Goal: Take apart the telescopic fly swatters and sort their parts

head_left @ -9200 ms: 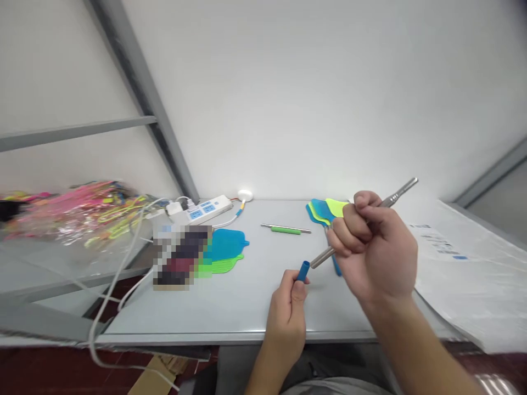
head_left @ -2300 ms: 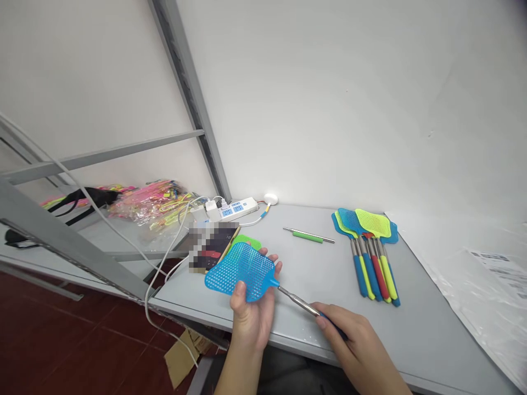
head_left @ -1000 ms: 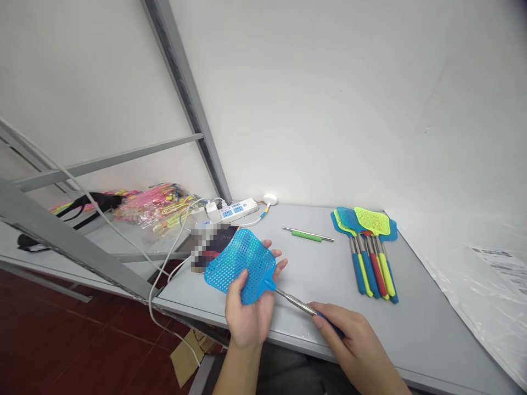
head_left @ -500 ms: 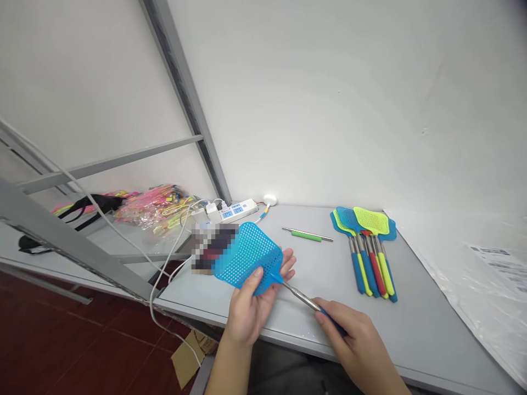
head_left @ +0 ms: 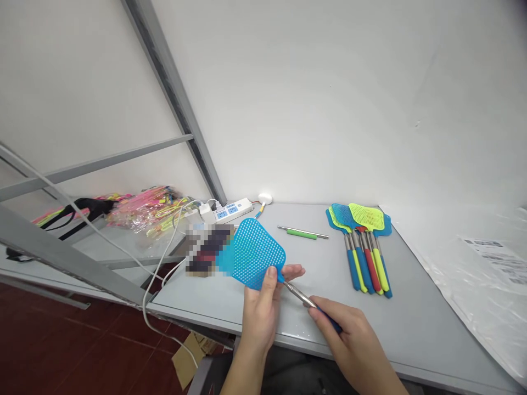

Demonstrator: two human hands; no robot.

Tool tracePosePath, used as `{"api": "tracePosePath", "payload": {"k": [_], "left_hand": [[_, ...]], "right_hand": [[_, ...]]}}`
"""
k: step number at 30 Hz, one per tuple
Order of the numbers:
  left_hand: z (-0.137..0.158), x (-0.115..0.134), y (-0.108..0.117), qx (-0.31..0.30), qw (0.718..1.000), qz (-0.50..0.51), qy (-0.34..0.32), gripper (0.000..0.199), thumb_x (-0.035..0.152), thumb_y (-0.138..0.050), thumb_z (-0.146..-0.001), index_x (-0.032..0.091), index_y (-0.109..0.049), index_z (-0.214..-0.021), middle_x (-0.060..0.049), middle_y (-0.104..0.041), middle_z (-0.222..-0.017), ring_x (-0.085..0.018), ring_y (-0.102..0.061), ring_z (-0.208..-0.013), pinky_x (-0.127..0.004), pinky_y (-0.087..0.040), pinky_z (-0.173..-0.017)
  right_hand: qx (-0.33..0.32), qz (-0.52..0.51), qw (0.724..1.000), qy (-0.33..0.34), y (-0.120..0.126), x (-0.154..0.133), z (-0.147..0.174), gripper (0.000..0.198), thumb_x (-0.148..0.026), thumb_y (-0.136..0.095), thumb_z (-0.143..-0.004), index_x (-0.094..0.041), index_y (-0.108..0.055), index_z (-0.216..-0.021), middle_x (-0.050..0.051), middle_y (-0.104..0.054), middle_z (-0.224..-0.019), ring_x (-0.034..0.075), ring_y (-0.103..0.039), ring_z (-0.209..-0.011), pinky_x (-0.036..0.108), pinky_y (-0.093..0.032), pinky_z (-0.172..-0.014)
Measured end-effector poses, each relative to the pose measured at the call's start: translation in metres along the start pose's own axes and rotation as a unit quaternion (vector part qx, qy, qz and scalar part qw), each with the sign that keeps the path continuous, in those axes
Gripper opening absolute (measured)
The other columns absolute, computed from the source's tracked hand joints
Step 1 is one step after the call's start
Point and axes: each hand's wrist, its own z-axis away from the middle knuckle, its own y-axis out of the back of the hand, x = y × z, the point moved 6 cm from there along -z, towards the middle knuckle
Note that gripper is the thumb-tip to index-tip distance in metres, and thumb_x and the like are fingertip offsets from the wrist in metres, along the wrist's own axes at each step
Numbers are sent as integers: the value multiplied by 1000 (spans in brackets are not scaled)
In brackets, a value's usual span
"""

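A blue fly swatter with a perforated head and a metal rod is between both hands above the table's front edge. My left hand grips the lower part of the head near the neck, thumb on top and fingers behind it. Around the blue handle my right hand is closed, with the metal rod coming out towards the head. Beyond them on the table lies a green-handled metal rod without a swatter head. To the right, several fly swatters with blue, yellow and red handles lie in an overlapping pile.
A white power strip with plugs and cables sits by the wall, next to a pixelated patch. Clear-wrapped colourful goods lie behind the grey metal frame at left. White plastic sheeting covers the right side.
My left hand has shifted right along the swatter's head towards the neck, its thumb now near the base. The swatter's head has turned slightly. The whole view has shifted a little.
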Motion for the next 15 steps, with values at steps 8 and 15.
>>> {"api": "tracePosePath", "payload": {"k": [8, 15], "left_hand": [[3, 12, -1, -11, 998, -43, 43, 31, 46, -65, -87, 15, -72, -87, -9, -75, -89, -29, -70, -93, -43, -53, -88], [1, -6, 19, 74, 994, -3, 78, 31, 45, -65, -86, 15, -71, -88, -7, -72, -86, -19, -68, -77, -34, -55, -78]], "right_hand": [[-146, -271, 927, -214, -21, -1, 2, 35, -45, -49, -94, -18, -72, -92, -6, -33, -55, 9, -31, -52, 22, -26, -49], [-55, 38, 996, -65, -15, -8, -10, 28, -37, -44, -98, -23, -68, -101, 1, -69, -84, 16, -62, -75, 24, -40, -68]]}}
